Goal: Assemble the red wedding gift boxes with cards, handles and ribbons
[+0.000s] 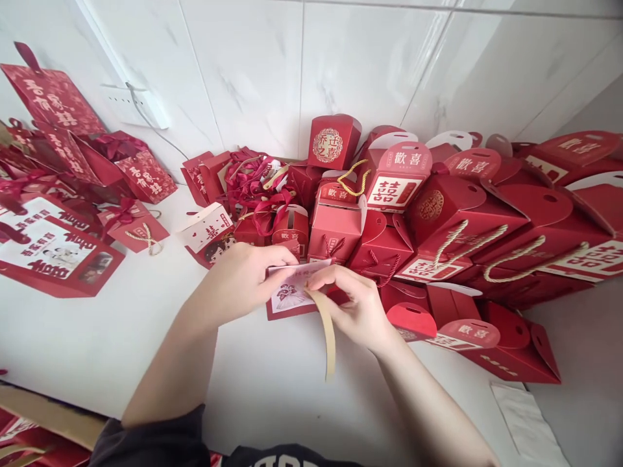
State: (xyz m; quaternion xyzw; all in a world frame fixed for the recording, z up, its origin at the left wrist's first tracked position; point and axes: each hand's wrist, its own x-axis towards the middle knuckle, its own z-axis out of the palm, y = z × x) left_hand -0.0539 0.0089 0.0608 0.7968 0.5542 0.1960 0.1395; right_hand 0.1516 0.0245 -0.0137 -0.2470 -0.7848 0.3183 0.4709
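Observation:
A small red box with a pale printed front (291,297) stands upright near the middle of the white table, between my hands. My left hand (246,280) pinches its upper left edge between thumb and fingers. At the upper right of the box, my right hand (353,301) has its thumb and fingers closed on one end of a beige ribbon (328,337). The ribbon's other end hangs down in front of the table. Part of the box's top edge is covered by my fingers.
Many red gift boxes (462,214) are piled at the back and right of the white table (272,370). Tangled dark red ribbons (253,178) lie behind my hands. Red bags and boxes (63,250) stand at the left. A white packet (528,421) lies at the lower right.

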